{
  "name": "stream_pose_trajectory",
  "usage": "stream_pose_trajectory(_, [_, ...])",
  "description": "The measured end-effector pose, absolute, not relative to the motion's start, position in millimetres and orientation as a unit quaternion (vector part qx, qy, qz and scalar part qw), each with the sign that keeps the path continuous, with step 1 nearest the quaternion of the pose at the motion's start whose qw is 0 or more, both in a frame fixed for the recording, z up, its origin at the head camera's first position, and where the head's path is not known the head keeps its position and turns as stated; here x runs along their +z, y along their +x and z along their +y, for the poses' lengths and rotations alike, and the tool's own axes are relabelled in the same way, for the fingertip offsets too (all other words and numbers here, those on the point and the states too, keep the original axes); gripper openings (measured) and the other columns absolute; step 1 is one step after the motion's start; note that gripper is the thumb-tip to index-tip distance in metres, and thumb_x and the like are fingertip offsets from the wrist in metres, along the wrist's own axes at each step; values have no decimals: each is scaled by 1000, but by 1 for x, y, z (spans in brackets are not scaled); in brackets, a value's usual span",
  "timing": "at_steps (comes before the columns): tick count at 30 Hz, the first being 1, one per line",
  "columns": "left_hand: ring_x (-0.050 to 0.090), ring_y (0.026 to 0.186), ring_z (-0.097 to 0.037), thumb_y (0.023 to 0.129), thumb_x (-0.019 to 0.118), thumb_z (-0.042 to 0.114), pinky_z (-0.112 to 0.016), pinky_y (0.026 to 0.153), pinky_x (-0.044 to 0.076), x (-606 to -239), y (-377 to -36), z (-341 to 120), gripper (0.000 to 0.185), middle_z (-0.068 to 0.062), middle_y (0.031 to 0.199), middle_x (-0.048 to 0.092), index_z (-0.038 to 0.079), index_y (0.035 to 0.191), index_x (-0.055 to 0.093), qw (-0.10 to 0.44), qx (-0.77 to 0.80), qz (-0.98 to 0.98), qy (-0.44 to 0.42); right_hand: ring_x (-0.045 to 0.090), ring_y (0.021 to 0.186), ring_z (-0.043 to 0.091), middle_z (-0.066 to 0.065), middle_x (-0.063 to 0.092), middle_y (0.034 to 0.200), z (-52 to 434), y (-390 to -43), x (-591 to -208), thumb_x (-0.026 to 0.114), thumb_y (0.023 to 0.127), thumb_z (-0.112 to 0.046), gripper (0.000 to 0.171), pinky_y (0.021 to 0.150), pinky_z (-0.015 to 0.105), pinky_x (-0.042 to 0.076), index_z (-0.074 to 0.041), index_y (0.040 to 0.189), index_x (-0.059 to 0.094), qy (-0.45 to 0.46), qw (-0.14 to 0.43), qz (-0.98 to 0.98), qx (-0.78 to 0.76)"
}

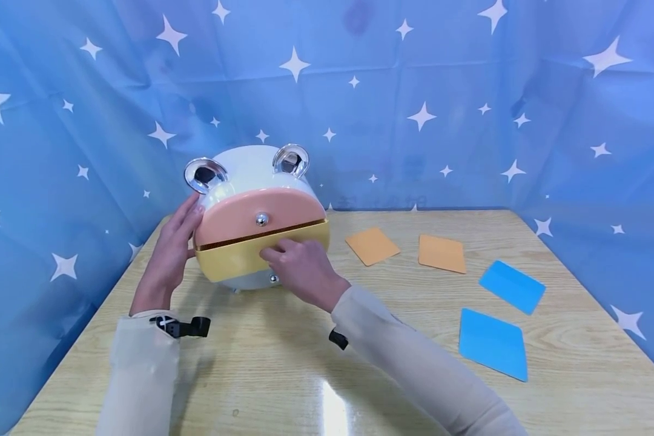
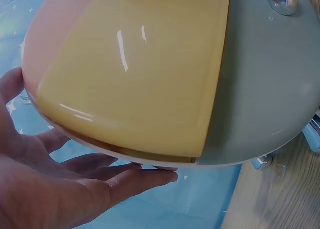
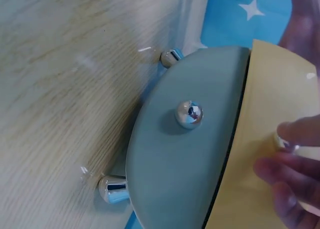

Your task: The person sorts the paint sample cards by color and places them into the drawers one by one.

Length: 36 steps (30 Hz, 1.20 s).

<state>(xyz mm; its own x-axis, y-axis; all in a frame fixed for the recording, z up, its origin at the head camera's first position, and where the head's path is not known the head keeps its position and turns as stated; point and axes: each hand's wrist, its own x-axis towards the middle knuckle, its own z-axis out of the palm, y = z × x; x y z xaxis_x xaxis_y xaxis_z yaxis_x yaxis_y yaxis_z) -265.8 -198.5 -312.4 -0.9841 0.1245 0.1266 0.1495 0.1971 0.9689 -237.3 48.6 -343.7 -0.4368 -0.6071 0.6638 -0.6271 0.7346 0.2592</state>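
A small chest of drawers point(image 1: 237, 166) with a white body and two silver ear-like rings stands on the table. Its pink top drawer point(image 1: 223, 221) sits above a yellow middle drawer point(image 1: 226, 261) and a grey-green bottom drawer point(image 3: 175, 164). The yellow drawer juts out a little from the front, a dark gap showing along its top. My right hand point(image 1: 305, 272) pinches this drawer's silver knob point(image 3: 286, 145) between thumb and fingers. Against the chest's left side rests my left hand point(image 1: 169, 254), fingers extended along its edge.
Two orange cards point(image 1: 373, 246) point(image 1: 442, 253) lie right of the chest on the wooden table point(image 1: 272, 375). Nearer the right edge lie two blue cards point(image 1: 512, 287) point(image 1: 493, 344). A blue curtain with white stars point(image 1: 360, 145) hangs behind and along the sides.
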Motion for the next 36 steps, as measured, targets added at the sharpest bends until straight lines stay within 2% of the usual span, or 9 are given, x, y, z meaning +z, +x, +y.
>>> stream_pose_trajectory(6, [15,157,-35,103,37,58,-74,114,25,-311,-266,-199,68,-8,171,12,35,162,12,6,-621,-780,-82,57,59,8,-6,68,75,52,-225,-344,64,89,-4,21,45,22,41,-23,86,73,369,393,-842,19])
stream_pose_trajectory(10, [17,156,-39,103,35,58,-72,112,30,-310,-267,-203,67,-9,171,12,36,162,11,-3,-612,-786,-84,56,56,8,-6,67,73,53,-215,-343,65,90,-6,20,44,22,40,-23,83,72,373,401,-837,15])
stream_pose_trajectory(14, [22,153,-42,103,35,58,-54,100,47,-307,-268,-208,68,-8,171,13,36,162,10,-13,-595,-799,-87,54,53,8,-6,65,72,55,-207,-344,65,89,-6,19,43,21,40,-23,82,70,379,415,-827,10])
stream_pose_trajectory(17, [25,152,-44,104,36,57,-42,92,50,-306,-268,-209,67,-7,171,14,36,162,10,-18,-588,-803,-92,52,52,8,-6,63,70,58,-202,-344,65,89,-6,18,42,21,40,-22,80,69,380,425,-822,4])
stream_pose_trajectory(23, [25,152,-44,104,35,56,-52,98,50,-306,-270,-209,66,-8,171,14,36,162,9,-22,-583,-806,-100,53,52,8,-6,62,71,61,-195,-345,64,90,-5,19,42,22,41,-22,82,70,381,421,-823,6])
stream_pose_trajectory(25, [25,151,-45,104,35,56,-50,96,51,-306,-270,-209,66,-8,171,14,36,162,9,-23,-580,-807,-103,53,52,8,-6,62,71,62,-192,-345,64,90,-5,19,42,21,41,-22,84,70,382,420,-823,9])
stream_pose_trajectory(32, [25,151,-46,105,34,55,-28,83,52,-306,-269,-210,66,-9,171,13,35,162,7,-25,-583,-805,-109,52,50,7,-6,61,70,62,-185,-345,65,91,-7,17,42,20,40,-21,84,70,381,424,-822,6])
stream_pose_trajectory(36, [24,151,-46,105,34,55,-22,79,53,-306,-269,-209,66,-10,170,13,35,162,7,-25,-588,-800,-113,53,52,6,-6,62,71,63,-184,-345,64,92,-8,17,43,20,41,-22,85,70,379,422,-824,5])
